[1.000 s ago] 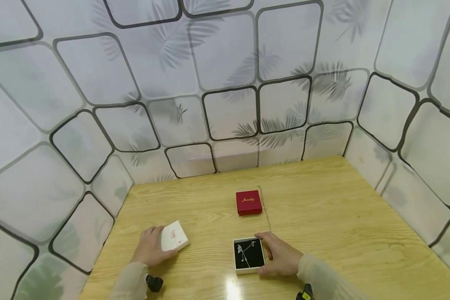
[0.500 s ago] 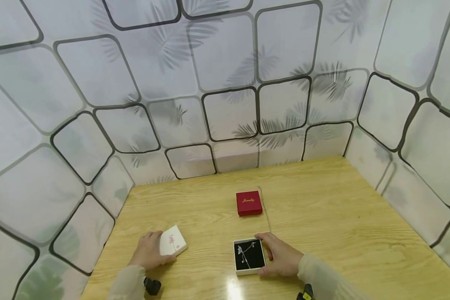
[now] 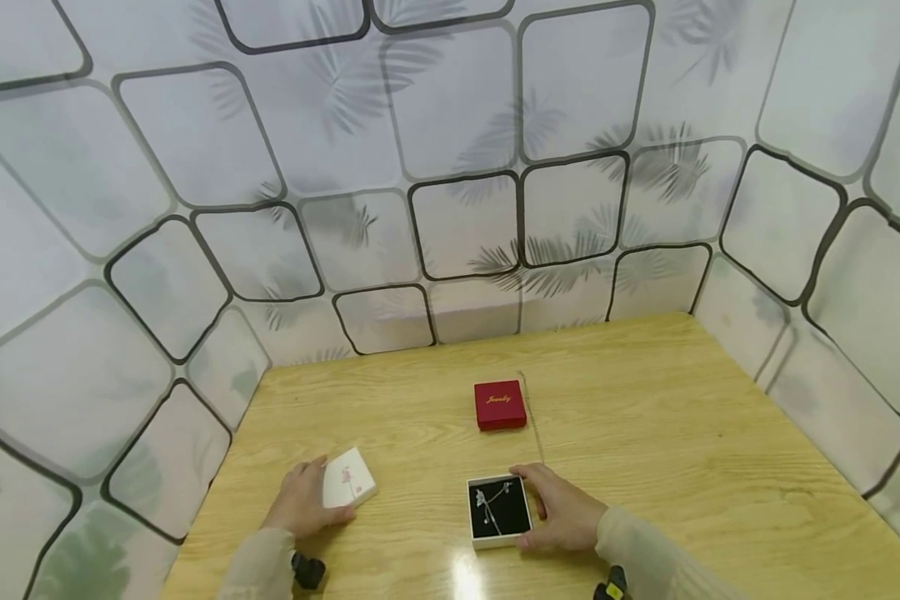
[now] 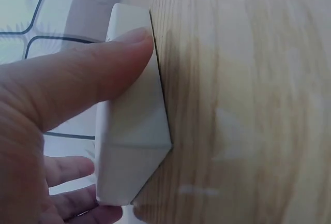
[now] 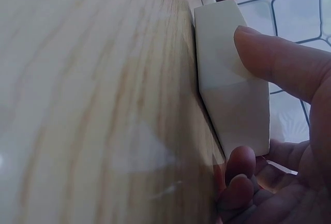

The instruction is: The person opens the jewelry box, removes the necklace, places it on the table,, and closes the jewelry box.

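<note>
My left hand (image 3: 302, 498) grips a white box lid (image 3: 348, 477) with a small pink print, thumb on the near side and fingers behind the far side. The left wrist view shows the lid (image 4: 134, 115) against the wooden table. My right hand (image 3: 562, 507) holds a small white jewelry box (image 3: 495, 542) by its right side, thumb at the near corner and fingers at the far one. On the black insert (image 3: 483, 521) lies silver jewelry (image 3: 487, 504) with a fine chain. In the right wrist view the thumb presses the wall of the box (image 5: 232, 79), which sits on the table.
A red box (image 3: 500, 406) with gold lettering stands behind the white jewelry box. Beside its right edge a thin chain (image 3: 532, 417) stretches toward my right hand. Patterned cloth walls (image 3: 465, 233) border the wooden table (image 3: 645, 400) at the back and sides.
My left hand has brought the white lid slightly down toward me, and it now lies flatter. My right hand and the jewelry box have stayed in place.
</note>
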Demonstrator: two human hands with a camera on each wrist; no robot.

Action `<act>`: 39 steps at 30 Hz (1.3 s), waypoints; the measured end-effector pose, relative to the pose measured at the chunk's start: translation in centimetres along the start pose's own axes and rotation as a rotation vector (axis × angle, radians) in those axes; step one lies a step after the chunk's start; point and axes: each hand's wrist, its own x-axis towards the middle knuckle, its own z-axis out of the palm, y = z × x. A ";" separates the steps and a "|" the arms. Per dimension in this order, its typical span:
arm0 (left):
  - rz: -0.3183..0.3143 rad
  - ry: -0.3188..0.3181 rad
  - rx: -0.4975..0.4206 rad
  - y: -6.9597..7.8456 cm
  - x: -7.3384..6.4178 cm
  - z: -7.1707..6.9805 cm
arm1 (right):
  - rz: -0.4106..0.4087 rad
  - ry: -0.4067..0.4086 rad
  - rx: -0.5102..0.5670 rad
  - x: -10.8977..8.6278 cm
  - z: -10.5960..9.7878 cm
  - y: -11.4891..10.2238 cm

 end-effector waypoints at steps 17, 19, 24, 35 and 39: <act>0.172 0.047 -0.210 7.0 -0.6 -0.4 | -0.005 0.010 -0.046 0.3 -0.1 -0.4; 0.205 0.037 -0.210 7.8 -0.6 -0.1 | -0.006 0.012 -0.056 0.4 -0.1 -0.4; 0.266 -0.014 -0.213 9.6 -0.7 0.9 | -0.003 0.010 -0.066 0.4 -0.1 -0.5; 0.361 -0.097 -0.239 12.6 -0.4 3.6 | -0.001 0.020 -0.075 0.5 -0.1 -0.5; 0.377 -0.105 -0.228 13.4 -0.5 4.8 | -0.002 0.021 -0.074 0.5 0.0 -0.6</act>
